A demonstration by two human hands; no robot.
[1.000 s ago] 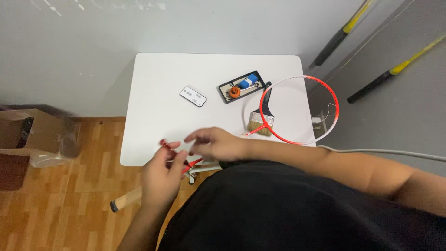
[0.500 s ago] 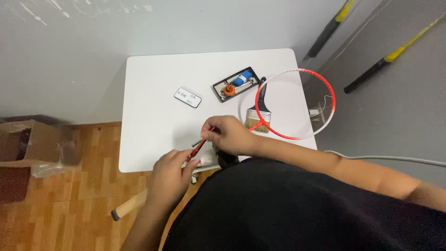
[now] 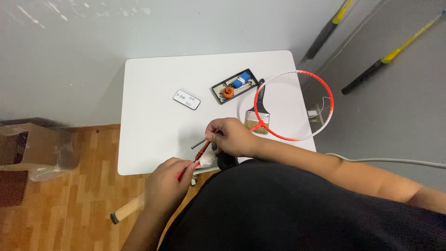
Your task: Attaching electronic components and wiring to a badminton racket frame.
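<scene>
Head view: left hand clenched on red racket shaft with white wad; right hand gripping same shaft higher up, over tabletop front edge. Paintbrush beside.

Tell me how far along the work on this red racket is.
Looks early. Done: tools laid out, the paintbrush and black tray on the white table. In hand: left hand and right hand grip the red racket shaft with a white wad. Left: the racket head shows no strings.
</scene>
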